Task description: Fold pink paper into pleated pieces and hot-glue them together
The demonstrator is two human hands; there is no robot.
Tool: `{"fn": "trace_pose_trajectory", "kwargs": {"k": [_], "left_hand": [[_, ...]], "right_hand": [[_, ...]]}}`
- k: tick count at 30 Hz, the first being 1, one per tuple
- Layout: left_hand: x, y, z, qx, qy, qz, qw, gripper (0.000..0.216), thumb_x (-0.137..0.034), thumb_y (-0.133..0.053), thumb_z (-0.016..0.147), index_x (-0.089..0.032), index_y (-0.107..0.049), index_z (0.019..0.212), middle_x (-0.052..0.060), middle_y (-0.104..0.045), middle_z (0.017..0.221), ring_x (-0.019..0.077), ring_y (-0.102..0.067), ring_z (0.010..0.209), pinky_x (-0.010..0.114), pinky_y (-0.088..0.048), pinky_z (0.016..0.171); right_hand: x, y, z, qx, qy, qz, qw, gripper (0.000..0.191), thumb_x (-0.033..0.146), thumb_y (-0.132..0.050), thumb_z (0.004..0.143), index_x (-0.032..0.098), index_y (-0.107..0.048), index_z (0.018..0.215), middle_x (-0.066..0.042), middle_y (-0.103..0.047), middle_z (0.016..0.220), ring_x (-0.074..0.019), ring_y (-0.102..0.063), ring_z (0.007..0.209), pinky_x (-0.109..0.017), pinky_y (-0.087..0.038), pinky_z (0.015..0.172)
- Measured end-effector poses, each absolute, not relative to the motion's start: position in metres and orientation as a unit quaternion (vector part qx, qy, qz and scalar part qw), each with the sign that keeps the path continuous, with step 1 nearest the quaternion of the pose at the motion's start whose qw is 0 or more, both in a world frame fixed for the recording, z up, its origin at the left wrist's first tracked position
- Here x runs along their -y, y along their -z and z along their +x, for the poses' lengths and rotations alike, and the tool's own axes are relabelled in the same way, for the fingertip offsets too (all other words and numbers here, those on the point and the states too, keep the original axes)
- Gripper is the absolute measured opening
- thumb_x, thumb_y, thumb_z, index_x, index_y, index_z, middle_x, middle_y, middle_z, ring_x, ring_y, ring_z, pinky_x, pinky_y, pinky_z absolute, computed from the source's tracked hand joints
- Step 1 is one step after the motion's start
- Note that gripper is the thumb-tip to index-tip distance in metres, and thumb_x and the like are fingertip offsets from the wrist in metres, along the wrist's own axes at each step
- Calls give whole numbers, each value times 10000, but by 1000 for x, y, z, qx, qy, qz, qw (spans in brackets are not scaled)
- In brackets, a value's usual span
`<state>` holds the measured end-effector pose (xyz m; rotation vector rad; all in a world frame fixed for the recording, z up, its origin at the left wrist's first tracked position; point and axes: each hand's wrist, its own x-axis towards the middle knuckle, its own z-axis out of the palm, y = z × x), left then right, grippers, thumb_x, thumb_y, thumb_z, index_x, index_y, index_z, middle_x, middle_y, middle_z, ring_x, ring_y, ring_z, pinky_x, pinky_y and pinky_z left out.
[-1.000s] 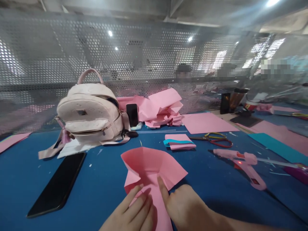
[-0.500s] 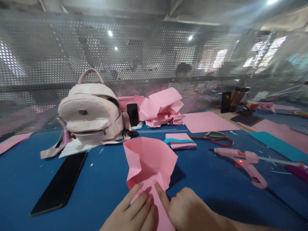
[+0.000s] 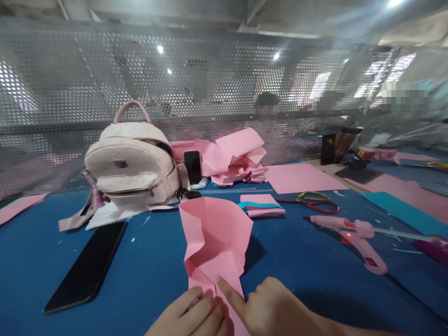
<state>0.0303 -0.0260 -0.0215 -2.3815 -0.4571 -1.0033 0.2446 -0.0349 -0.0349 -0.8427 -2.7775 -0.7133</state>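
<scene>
A folded pink paper (image 3: 224,233) lies on the blue table in front of me, its far end flared out like an open bag and its near end a flat strip with a seam down the middle. My left hand (image 3: 194,312) rests on the left side of the strip, fingers curled in on the paper and thumb hidden. From the right, my right hand (image 3: 266,303) presses its stretched index finger on the paper beside the seam. Its other fingers are folded under, and the thumb is out of sight.
A pink glue gun (image 3: 353,233) with a glowing light lies right, near scissors (image 3: 318,201) and a small pink-and-blue folded piece (image 3: 262,206). Left are a black phone (image 3: 87,268) and a pale backpack (image 3: 135,158). Crumpled pink paper (image 3: 238,149) leans on the mesh divider (image 3: 210,70).
Both hands have slid slightly toward me along the strip. My left index finger has drawn in from its stretched position, and the flared end has narrowed on the right, uncovering more of the seam.
</scene>
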Motion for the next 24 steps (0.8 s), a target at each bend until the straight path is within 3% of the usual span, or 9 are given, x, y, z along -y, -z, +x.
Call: {"fn": "trace_pose_trajectory", "kwargs": {"k": [7,12,17,21,24], "left_hand": [[26,27,27,171,363,-879,258,269,-73,-458,958,-202,-680,878,-62,-724,792,111,-645,795,269,-438,909],[25,25,28,177,360,-882,247,383,-84,-351,992,-194,-694,864,-44,-754,863,123,-669,778,274,-469,870],[23,28,27,200,337,-887,242,365,-114,-357,996,-194,-702,908,-15,-765,984,158,-697,834,295,-499,820],[21,30,27,199,342,-886,244,405,-94,-319,1001,-182,-705,914,-15,-769,947,149,-696,836,280,-506,847],[21,28,28,194,356,-882,239,405,-90,-324,1001,-177,-708,906,-30,-767,893,130,-692,814,267,-478,928]], "right_hand": [[34,27,246,926,238,-277,94,512,221,-468,830,153,-490,1337,57,-518,445,-151,-417,313,-380,-36,460],[32,26,241,908,282,-294,103,528,123,-455,778,58,-521,1298,55,-475,396,-152,-359,273,-386,-47,445],[26,17,235,906,249,-336,70,441,170,-490,824,10,-576,1226,31,-497,384,-139,-296,280,-340,-60,415],[28,-7,242,936,212,-277,39,357,124,-482,856,71,-631,1176,5,-549,450,-128,-310,325,-312,-107,439],[27,-31,255,951,194,-239,35,218,149,-500,863,168,-682,982,8,-538,481,-132,-358,376,-307,-130,469]]}}
